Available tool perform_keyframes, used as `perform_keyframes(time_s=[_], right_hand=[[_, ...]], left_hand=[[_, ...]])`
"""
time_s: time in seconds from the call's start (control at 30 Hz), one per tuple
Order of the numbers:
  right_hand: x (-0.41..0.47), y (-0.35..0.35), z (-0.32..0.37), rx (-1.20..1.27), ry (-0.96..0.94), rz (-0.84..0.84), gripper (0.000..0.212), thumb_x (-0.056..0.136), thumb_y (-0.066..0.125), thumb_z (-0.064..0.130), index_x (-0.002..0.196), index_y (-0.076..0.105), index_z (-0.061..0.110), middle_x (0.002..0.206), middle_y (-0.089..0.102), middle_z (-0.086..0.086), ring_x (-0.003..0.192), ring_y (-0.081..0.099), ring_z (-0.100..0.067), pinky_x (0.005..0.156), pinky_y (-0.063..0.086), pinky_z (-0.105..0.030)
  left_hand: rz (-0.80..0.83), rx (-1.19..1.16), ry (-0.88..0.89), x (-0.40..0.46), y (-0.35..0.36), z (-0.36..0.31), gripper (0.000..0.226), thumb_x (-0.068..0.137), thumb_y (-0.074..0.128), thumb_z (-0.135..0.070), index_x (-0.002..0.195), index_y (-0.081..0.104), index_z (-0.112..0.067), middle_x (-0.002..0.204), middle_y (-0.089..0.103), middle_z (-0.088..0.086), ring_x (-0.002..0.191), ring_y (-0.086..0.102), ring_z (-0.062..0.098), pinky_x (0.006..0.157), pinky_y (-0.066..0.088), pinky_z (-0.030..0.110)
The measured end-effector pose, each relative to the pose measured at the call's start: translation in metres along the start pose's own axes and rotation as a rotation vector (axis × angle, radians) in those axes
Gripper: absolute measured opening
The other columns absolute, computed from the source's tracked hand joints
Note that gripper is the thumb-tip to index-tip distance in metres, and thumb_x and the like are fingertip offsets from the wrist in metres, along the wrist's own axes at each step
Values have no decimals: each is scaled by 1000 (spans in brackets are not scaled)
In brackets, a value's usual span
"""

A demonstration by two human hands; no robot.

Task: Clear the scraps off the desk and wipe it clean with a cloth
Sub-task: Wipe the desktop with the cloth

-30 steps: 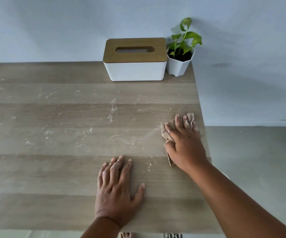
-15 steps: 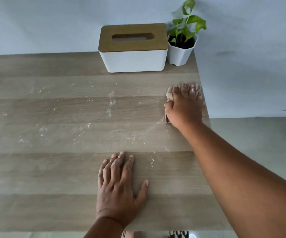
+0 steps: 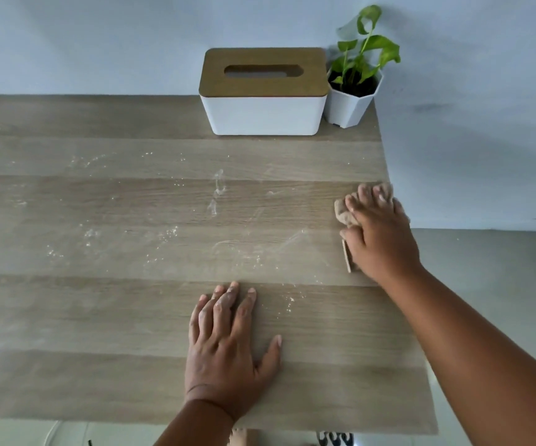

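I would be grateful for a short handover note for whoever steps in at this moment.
Left hand: flat on the desk, fingers straight, holding nothing.
Right hand: presses the tan cloth onto the desk by its right edge.
Done: no larger scraps visible; the strip near the right edge looks cleaner.
Left: white dust and smears across the middle and left of the desk. Tissue box and potted plant stand at the back.

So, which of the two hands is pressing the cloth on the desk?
The right hand, at the desk's right edge, presses the beige cloth under its fingers. The left hand lies flat on bare wood, holding nothing.
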State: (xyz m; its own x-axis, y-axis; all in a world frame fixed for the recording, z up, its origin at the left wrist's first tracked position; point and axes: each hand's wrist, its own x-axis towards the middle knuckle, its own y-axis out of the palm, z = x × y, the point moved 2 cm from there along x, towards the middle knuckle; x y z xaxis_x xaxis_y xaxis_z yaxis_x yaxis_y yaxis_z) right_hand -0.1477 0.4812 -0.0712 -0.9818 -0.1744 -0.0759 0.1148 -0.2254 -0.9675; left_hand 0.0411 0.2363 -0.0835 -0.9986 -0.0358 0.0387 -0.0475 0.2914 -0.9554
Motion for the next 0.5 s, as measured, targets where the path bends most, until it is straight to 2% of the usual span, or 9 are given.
perform_keyframes(time_s=[0.1, 0.17, 0.3, 0.4, 0.5], right_hand=[[23, 8, 28, -30, 128, -32, 60, 96, 44, 31, 154, 42, 15, 168, 25, -13, 157, 14, -33, 128, 6, -51], [20, 13, 43, -29, 119, -17, 62, 96, 41, 34, 155, 39, 18, 168, 23, -13, 157, 12, -34, 128, 6, -52], [-39, 22, 62, -22, -75, 24, 64, 95, 40, 40, 155, 41, 19, 168, 24, -11, 157, 15, -34, 127, 13, -54], [-99, 28, 47, -43, -241, 66, 64, 95, 44, 44, 155, 41, 19, 169, 24, -7, 158, 14, -30, 125, 19, -56], [-127, 22, 12, -23, -245, 29, 63, 96, 47, 44, 154, 44, 18, 168, 26, -3, 158, 14, -24, 124, 20, -56]], left_hand=[[19, 35, -14, -1, -2, 0, 77, 82, 59, -64, 145, 53, -19, 153, 44, 9, 147, 33, 30, 124, 20, 50], [25, 41, -16, -2, -3, 1, 76, 83, 58, -63, 145, 53, -19, 153, 44, 9, 147, 33, 30, 123, 21, 51], [18, 28, -17, -2, -5, 0, 71, 84, 56, -55, 143, 56, -17, 152, 47, 10, 146, 37, 32, 124, 23, 52], [-1, 13, -7, -1, -7, -2, 65, 86, 52, -46, 142, 58, -14, 150, 50, 12, 145, 38, 33, 124, 23, 51], [-3, -7, -3, -2, -6, -3, 61, 88, 50, -41, 143, 58, -14, 150, 50, 12, 146, 38, 33, 123, 23, 52]])
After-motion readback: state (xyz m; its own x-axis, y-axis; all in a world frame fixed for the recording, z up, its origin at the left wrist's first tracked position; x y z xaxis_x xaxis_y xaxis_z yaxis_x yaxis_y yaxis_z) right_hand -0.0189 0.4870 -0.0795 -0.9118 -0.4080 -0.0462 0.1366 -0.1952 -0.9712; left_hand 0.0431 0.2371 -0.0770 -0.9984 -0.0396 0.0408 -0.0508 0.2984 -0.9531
